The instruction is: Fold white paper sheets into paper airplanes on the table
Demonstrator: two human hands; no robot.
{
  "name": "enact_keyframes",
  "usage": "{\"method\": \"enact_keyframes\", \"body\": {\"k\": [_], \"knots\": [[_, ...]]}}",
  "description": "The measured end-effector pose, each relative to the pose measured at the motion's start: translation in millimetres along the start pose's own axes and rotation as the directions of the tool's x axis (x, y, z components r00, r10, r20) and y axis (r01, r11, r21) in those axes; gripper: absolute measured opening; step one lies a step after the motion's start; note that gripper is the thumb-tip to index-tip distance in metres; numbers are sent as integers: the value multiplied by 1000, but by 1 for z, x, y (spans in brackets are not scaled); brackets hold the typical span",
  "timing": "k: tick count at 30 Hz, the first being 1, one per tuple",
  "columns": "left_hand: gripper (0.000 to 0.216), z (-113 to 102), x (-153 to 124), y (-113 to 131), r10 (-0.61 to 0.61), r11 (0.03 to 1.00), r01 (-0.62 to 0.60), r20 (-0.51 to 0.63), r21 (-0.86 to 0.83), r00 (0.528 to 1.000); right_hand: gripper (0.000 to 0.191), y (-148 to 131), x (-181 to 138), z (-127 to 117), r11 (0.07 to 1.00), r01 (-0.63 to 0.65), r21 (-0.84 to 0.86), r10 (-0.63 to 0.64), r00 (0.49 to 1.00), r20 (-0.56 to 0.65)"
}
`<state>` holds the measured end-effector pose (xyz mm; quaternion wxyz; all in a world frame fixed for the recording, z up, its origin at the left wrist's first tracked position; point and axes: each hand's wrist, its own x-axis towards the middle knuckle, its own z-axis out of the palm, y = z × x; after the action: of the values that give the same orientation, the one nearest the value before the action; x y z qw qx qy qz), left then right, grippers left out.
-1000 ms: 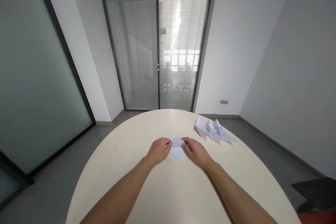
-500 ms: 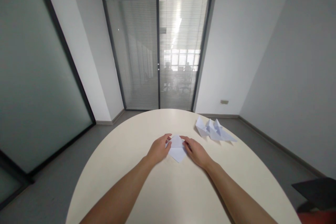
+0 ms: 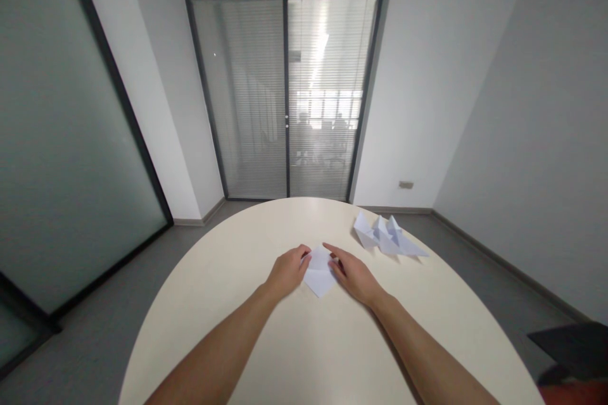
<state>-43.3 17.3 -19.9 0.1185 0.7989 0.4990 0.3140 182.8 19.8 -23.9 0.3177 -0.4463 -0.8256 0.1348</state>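
Big frosted glass wall panel (image 3: 61, 139) on the left, grey-framed sliding glass door with slatted blinds (image 3: 285, 95) straight ahead. In front of it all is the round cream-coloured table (image 3: 304, 354), where the action is. A dark flat object (image 3: 570, 342) pokes in at the lower right corner, off the table; what it is, I can't tell.

Out near the far right rim sits a cluster of pale folded paper shapes with pointed tips (image 3: 387, 235), touching one another and well apart from the hands.

Now the hands, both bare and both down at the table's middle. The left hand (image 3: 286, 272) has its fingers curled in at the left corner of the small white folded sheet of paper (image 3: 319, 275). It looks like a pinch, but I can't tell whether the thumb has gone under. The right hand (image 3: 354, 277) is spread, index finger stretched flat along the sheet's upper right edge, pressing rather than gripping.

The sheet lies flat on the table between the two hands, one point aimed back at the person.

The danger, as I judge it: that tabletop looks slick. Uneven pressure from the pressing finger could slide the sheet, leaving the crease crooked and the layers out of line.
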Motion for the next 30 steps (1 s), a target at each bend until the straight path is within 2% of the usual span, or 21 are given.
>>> {"method": "enact_keyframes", "body": {"k": [7,16,21,30], "knots": [[15,4,4,-6,-22,999,21,-14,-27,1000,50,0,1,-1,999,39,-6,-39,999,11],[24,7,2,-6,-5,1000,4,-15,-2,1000,54,-1,0,0,994,18,-107,-15,1000,24],[32,8,2,-5,-12,999,11,25,43,1000,46,-5,1,-2,981,-30,-190,36,999,31],[43,11,2,-11,57,990,-60,33,126,998,38,-7,1,-3,962,-1,-274,5,1000,15]]}}
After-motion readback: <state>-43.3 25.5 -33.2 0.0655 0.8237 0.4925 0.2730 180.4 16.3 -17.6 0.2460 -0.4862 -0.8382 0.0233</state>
